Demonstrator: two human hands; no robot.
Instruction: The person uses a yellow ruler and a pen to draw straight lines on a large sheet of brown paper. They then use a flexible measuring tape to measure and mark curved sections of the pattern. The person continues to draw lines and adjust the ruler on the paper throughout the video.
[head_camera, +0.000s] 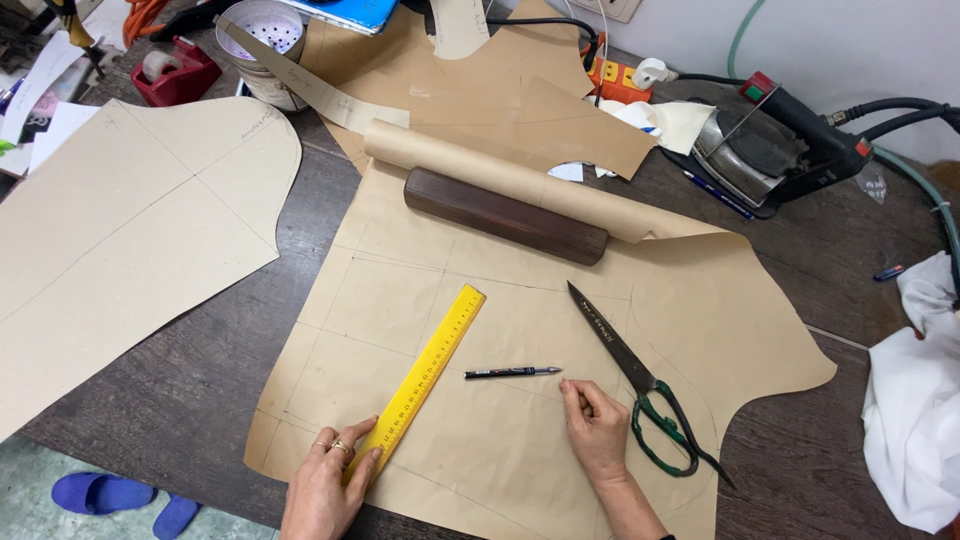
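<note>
The left hand (322, 488) presses flat on the lower end of the yellow ruler (420, 383), which lies diagonally on the brown pattern paper (520, 440). The right hand (597, 432) rests loosely curled on the paper, holding nothing — the black pen (512, 373) lies just above it, the scissors (640, 385) beside it. Steady downward pressure keeps the ruler from slipping — worth spreading the fingers.

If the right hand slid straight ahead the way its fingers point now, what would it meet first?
Probably the black pen. The right hand rests on the brown pattern paper, fingers aimed up and slightly left, and the pen's tip lies just ahead. The scissors lie off to its right.
</note>
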